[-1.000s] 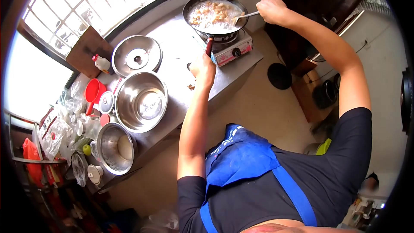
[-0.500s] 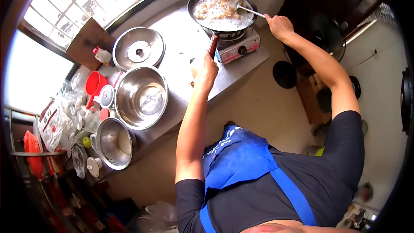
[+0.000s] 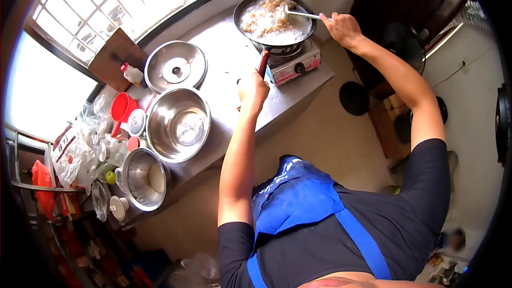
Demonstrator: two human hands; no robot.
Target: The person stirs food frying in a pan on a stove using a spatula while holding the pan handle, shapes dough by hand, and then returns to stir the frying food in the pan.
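Observation:
A dark wok (image 3: 298,40) sits on a portable gas stove (image 3: 296,67) near the counter's far end. Pale golden food pieces (image 3: 269,16) lie in bubbling, foamy liquid inside it. My left hand (image 3: 253,92) is closed round the lower part of the wok's reddish-brown handle (image 3: 264,62). Over the wok's right side, my right hand (image 3: 343,28) grips a metal-handled utensil (image 3: 305,15), whose head reaches into the food and is partly hidden by foam.
Steel bowls (image 3: 178,124) stand on the counter (image 3: 288,97) to the left, with a red ladle (image 3: 123,108), a white bottle (image 3: 133,74), a leaning board (image 3: 114,58) and plastic bags (image 3: 80,152). A fan (image 3: 404,42) is at the right.
My right hand first moved down and right, and the utensil's head has shifted from the wok's right side leftward into the food. My left hand keeps its hold on the handle.

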